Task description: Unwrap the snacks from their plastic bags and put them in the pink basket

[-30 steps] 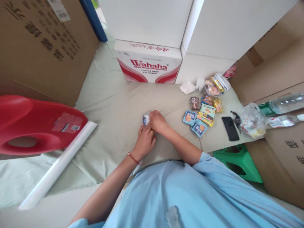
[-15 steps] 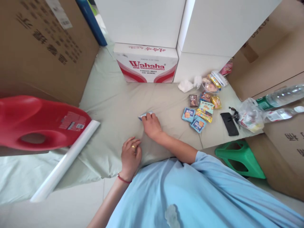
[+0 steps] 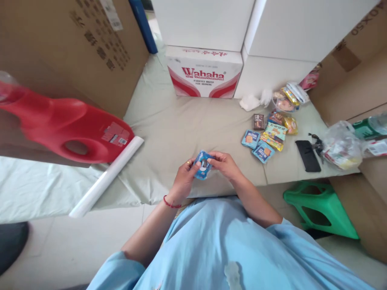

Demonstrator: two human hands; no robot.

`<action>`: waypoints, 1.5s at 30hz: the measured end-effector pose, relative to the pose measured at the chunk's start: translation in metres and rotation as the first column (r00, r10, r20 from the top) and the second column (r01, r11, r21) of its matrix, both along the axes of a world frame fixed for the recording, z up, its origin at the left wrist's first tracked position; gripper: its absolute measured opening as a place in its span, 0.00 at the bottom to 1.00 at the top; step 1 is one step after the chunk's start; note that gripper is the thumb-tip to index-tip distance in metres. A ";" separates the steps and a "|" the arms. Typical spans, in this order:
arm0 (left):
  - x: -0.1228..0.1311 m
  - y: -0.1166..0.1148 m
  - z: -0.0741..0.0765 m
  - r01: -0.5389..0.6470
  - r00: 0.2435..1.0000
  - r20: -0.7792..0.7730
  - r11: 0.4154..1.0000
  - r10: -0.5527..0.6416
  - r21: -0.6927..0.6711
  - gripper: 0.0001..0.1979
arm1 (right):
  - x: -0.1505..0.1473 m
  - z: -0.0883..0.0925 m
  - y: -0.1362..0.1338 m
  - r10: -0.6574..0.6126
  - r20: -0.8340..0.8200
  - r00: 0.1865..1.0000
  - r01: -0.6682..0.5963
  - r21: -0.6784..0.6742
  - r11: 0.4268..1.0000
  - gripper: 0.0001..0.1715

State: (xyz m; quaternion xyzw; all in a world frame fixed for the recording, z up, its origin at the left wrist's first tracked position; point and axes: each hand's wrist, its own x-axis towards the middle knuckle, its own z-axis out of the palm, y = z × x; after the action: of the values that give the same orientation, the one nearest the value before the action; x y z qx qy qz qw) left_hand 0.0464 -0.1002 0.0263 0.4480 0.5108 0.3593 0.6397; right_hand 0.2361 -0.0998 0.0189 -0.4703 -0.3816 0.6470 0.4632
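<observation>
A small blue snack packet is held up above the cloth near my body. My left hand grips its left side, thumb on the front face. My right hand pinches its upper right edge. Parts of the packet are covered by my fingers. To the right lie similar blue snack packets, a brown cocoa packet and a pale green and yellow packet.
At the left are a red plastic jug and a white roll. A Wahaha carton stands at the back. On the right are a black phone, a stuffed plastic bag and, below, a green stool.
My right hand has lifted the blue packet off the cloth and drawn it towards me. My left hand has come up and taken hold of it too. The view has shifted.
</observation>
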 end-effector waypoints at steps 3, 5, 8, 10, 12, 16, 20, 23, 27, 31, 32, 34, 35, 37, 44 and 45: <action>0.013 -0.006 -0.007 0.135 0.979 -0.169 0.986 -0.117 0.097 0.26 | 0.002 -0.011 -0.022 -0.069 0.105 0.992 0.060 0.081 0.995 0.24; 0.022 -0.012 -0.010 0.224 0.955 -0.230 0.964 -0.188 0.144 0.24 | 0.010 -0.016 -0.036 -0.125 0.189 0.974 0.099 0.139 0.985 0.22; 0.028 -0.021 -0.012 0.324 0.922 -0.288 0.925 -0.260 0.201 0.23 | 0.045 -0.017 -0.059 -0.220 0.285 0.933 0.173 0.182 0.968 0.21; 0.023 -0.024 -0.013 0.333 0.903 -0.367 0.903 -0.222 0.272 0.22 | 0.086 -0.012 -0.076 -0.361 0.358 0.861 0.312 0.190 0.931 0.22; 0.008 -0.024 -0.015 0.296 0.884 -0.454 0.885 -0.111 0.359 0.21 | 0.141 -0.005 -0.090 -0.549 0.457 0.700 0.508 0.222 0.832 0.25; -0.038 -0.021 -0.023 0.199 0.796 -0.593 0.871 0.123 0.448 0.20 | 0.257 0.005 -0.098 -0.683 0.718 0.132 0.703 0.418 0.575 0.26; -0.082 -0.025 -0.029 0.218 0.640 -0.716 0.828 0.279 0.517 0.17 | 0.319 0.001 -0.070 -0.374 0.927 -0.008 0.666 0.284 0.690 0.25; -0.104 -0.029 -0.038 0.271 0.563 -0.727 0.743 0.393 0.612 0.17 | 0.323 -0.006 -0.036 -0.284 0.958 -0.031 0.621 0.241 0.746 0.25; -0.117 -0.033 -0.055 0.390 0.531 -0.737 0.652 0.417 0.650 0.19 | 0.310 -0.014 -0.009 -0.276 0.956 -0.098 0.579 0.281 0.766 0.28; -0.114 -0.035 -0.063 0.451 0.472 -0.743 0.595 0.474 0.666 0.26 | 0.306 -0.017 -0.013 -0.202 0.941 -0.272 0.452 0.310 0.836 0.28; -0.112 -0.035 -0.063 0.449 0.465 -0.732 0.580 0.497 0.679 0.27 | 0.306 -0.015 -0.014 -0.209 0.920 -0.332 0.404 0.339 0.850 0.28; -0.109 -0.036 -0.063 0.447 0.460 -0.721 0.567 0.518 0.692 0.30 | 0.304 -0.006 -0.012 -0.290 0.862 -0.417 0.310 0.435 0.845 0.26; -0.108 -0.036 -0.063 0.442 0.466 -0.716 0.564 0.520 0.697 0.31 | 0.300 0.001 -0.006 -0.351 0.834 -0.426 0.264 0.485 0.834 0.26; -0.108 -0.036 -0.063 0.423 0.483 -0.706 0.567 0.519 0.706 0.32 | 0.290 0.015 0.018 -0.458 0.810 -0.367 0.174 0.543 0.821 0.25; -0.108 -0.037 -0.065 0.414 0.473 -0.707 0.576 0.525 0.705 0.36 | 0.238 0.030 0.171 -0.287 0.956 -0.054 0.267 0.291 0.919 0.55; -0.108 -0.038 -0.064 0.419 0.467 -0.710 0.575 0.527 0.703 0.36 | 0.234 0.028 0.189 -0.243 0.969 -0.044 0.308 0.245 0.919 0.61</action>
State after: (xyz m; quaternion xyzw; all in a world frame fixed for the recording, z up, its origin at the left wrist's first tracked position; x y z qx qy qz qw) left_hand -0.0617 -0.1380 -0.0382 0.7836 0.5502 0.2879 -0.0197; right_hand 0.4697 0.0889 0.0469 -0.8611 -0.4766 0.0372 0.1733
